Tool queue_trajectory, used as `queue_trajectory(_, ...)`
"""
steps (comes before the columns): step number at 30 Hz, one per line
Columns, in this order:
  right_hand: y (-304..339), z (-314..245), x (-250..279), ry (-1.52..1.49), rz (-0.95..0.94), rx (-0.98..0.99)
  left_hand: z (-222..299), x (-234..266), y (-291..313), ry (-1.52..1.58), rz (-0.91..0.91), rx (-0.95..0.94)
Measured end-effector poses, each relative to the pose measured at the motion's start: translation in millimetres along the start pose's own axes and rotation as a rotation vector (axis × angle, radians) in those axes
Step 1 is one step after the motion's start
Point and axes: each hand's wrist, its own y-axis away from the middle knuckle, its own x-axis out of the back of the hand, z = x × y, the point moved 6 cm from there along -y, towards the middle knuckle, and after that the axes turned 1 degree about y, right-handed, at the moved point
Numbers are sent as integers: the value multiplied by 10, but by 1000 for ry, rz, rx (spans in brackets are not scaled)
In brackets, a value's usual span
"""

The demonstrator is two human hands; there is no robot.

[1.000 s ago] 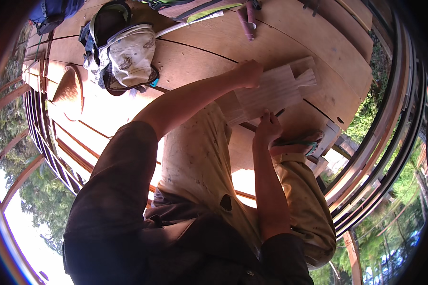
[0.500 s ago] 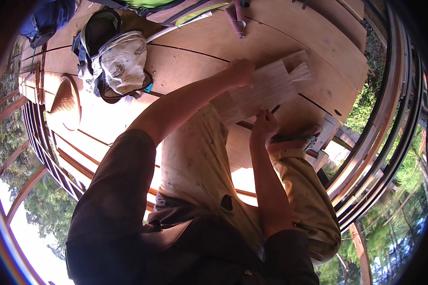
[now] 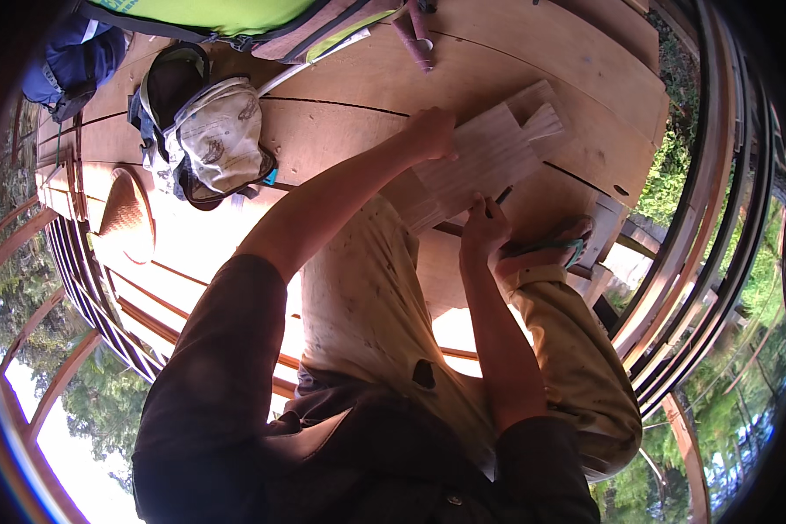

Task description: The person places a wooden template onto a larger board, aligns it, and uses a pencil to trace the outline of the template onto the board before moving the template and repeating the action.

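Observation:
A pale, flat wooden board (image 3: 473, 166) with a notch at its far right end lies at a slant over the plank surface, close to my knee. My left hand (image 3: 431, 134) is closed at the board's far left edge, its fingertips curled against the wood. Below the near edge, my right hand (image 3: 486, 229) pinches a slim, dark, pen-like stick (image 3: 505, 194), which points up and to the right. The stick's lower part is hidden in the fingers. I cannot tell whether its tip touches the board.
A pale patterned bag (image 3: 223, 140) lies left of my left forearm, with a woven hat (image 3: 129, 218) beyond it. Green-and-black gear (image 3: 227, 19) and a brown tube (image 3: 410, 42) lie at the far side. My sandalled foot (image 3: 557, 244) is beside my right hand. Railings (image 3: 712, 192) run along the right.
The whole view has shifted slightly. Both hands keep their places at the board, with the dark stick still in my right fingers.

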Motion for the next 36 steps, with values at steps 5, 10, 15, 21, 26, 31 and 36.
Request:
queue_trajectory(5, 23, -69, 40, 103, 34, 9, 10, 8, 38, 13, 4, -43)
queue_trajectory(10, 28, -175, 88, 113, 28, 34, -27, -40, -16, 37, 21, -33)
queue_trajectory(15, 6, -133, 90, 162, 63, 141, -14, -42, 0, 13, 39, -120)
queue_trajectory(21, -34, -35, 45, 45, 46, 17, 37, 8, -14, -27, 3, -80)
queue_trajectory(26, -13, -225, 120, 82, -156, 22, -23, -39, -14, -26, 1, -57)
queue_trajectory(31, -31, -79, 216, -65, -228, -36, -52, -91, -36, 7, 13, -102)
queue_trajectory(36, 97, -34, 70, -311, -363, -334, 51, -40, 24, 70, 33, -66)
